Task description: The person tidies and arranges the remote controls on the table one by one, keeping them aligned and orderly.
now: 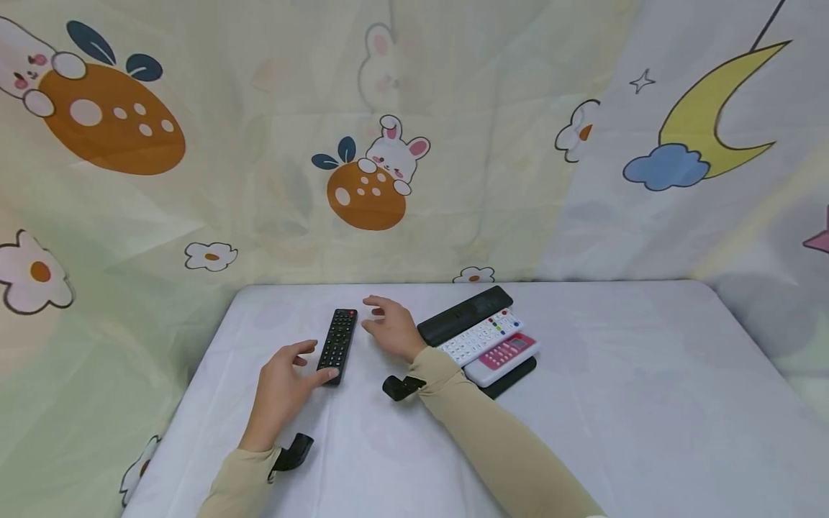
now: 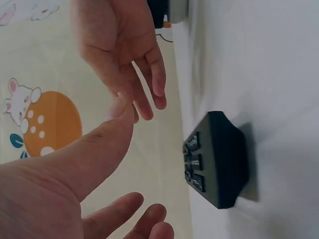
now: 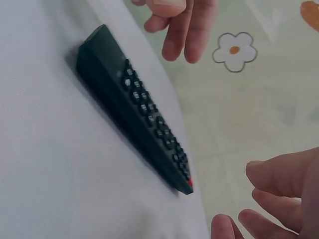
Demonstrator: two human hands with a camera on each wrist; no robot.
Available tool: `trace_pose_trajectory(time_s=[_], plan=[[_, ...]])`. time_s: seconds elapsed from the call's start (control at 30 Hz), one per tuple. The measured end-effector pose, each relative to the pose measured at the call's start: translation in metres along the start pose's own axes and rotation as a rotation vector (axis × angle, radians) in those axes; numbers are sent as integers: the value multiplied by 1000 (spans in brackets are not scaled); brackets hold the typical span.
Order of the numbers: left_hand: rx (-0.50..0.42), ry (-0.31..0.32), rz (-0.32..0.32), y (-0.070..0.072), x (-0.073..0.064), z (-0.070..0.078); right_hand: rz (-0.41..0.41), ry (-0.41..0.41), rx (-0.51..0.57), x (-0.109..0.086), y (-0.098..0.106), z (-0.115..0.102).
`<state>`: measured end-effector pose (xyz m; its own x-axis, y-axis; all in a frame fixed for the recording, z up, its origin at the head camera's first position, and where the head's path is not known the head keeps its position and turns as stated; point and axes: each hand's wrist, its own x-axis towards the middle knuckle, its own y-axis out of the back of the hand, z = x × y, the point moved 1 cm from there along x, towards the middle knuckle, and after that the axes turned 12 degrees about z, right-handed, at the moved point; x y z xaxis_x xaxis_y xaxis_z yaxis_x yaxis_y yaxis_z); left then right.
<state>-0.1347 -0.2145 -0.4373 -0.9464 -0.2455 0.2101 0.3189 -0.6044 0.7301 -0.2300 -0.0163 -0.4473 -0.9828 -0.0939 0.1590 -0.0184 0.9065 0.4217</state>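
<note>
A slim black remote control (image 1: 337,346) with rows of small buttons and one red button lies flat on the white-covered table. Just left of it hovers my left hand (image 1: 283,383), fingers relaxed and apart, thumb extended over its near end. In the left wrist view that thumb stands clear of the remote (image 2: 212,159). My right hand (image 1: 393,329) is to the right of the remote's far end, fingers loosely bent around nothing. The right wrist view shows a gap between these fingers and the remote (image 3: 132,109).
Right of my right hand lies a cluster of remotes: a long black one (image 1: 465,315), a white one (image 1: 482,338) with coloured buttons, a white one with a pink face (image 1: 504,360), and a dark one (image 1: 512,378) partly hidden beneath. A printed cloth (image 1: 272,180) hangs behind the table.
</note>
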Motion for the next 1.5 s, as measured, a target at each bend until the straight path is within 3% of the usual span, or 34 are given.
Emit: trace_pose_trajectory(time_s=[0.33,0.73,1.13,1.5], plan=[[-47,-21,28,-2,8,22,77,-41,112,-9,30,4],[-88,-53,28,-18,12,42,167,-45,178,-18,68,4],[-202,-179,37,-40,15,70,279,-74,167,-25,96,18],[-215,-210,-1,-59,18,88,351,-75,111,-24,117,25]])
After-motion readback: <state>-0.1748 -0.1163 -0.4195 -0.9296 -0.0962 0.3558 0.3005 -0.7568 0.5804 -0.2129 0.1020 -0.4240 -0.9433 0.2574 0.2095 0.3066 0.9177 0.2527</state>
